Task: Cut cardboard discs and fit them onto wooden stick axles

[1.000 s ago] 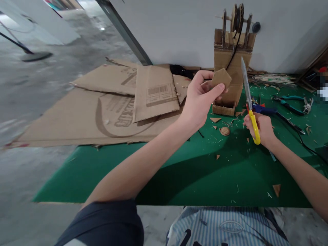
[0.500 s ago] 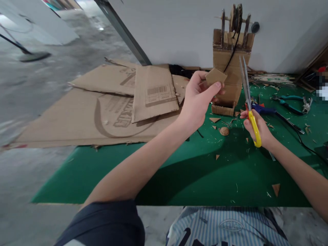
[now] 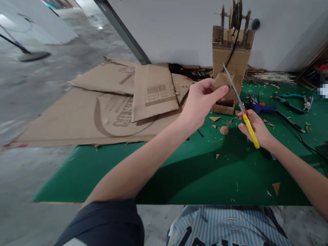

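My left hand (image 3: 203, 99) pinches a small piece of cardboard (image 3: 221, 80) between thumb and fingers, in front of an upright cardboard stand (image 3: 232, 56). To its right, my right hand (image 3: 255, 126) grips scissors (image 3: 249, 130) with yellow handles, their blades pointing up and to the left. The blades lie at the right edge of the piece; whether they touch it I cannot tell. On top of the stand sits a cardboard wheel (image 3: 233, 15) on an axle, with a dark cord hanging down from it. A small round cardboard disc (image 3: 224, 130) rests on the green table below my hands.
Large flat cardboard sheets (image 3: 156, 92) cover the table's left side. At right lie a blue glue gun (image 3: 265, 108) with its cable and teal-handled pliers (image 3: 292, 99). Small cardboard scraps (image 3: 276, 188) are scattered about. Thin sticks (image 3: 273, 76) lie along the wall.
The scissors have tilted left, bringing their blades to the cardboard piece. My left hand has shifted slightly right and turned the piece.
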The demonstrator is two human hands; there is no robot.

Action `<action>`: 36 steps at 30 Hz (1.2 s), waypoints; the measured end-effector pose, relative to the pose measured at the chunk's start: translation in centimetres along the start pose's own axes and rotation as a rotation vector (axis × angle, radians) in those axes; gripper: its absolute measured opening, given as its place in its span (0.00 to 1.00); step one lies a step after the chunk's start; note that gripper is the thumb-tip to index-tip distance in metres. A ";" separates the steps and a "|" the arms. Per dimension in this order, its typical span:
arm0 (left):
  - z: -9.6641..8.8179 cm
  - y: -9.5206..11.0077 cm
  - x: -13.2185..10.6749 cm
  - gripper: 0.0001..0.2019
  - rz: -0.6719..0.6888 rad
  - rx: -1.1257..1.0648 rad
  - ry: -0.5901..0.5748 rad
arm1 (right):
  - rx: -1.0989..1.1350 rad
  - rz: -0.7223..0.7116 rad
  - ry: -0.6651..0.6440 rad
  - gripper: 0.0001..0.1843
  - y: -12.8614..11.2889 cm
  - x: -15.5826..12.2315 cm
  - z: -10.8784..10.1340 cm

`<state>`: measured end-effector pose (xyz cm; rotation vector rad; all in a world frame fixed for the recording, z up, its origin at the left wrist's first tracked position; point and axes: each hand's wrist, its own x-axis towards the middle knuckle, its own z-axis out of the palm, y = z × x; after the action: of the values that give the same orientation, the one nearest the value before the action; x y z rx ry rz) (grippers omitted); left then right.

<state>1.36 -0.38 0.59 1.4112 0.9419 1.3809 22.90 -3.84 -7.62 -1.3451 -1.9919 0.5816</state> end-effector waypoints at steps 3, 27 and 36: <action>0.1 0.0 -0.1 0.16 -0.017 0.012 -0.017 | 0.063 -0.005 0.017 0.25 0.1 0.1 0.0; -0.1 0.0 -0.1 0.13 -0.042 0.046 -0.038 | -0.219 0.061 0.162 0.30 -0.1 0.8 -0.4; -0.1 -0.4 0.3 0.09 -0.024 0.004 0.029 | 0.058 0.040 0.023 0.30 0.1 0.3 -0.6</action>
<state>1.31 -0.02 0.32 1.3815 0.9776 1.3853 23.35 -3.48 -7.19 -1.3539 -1.9195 0.6350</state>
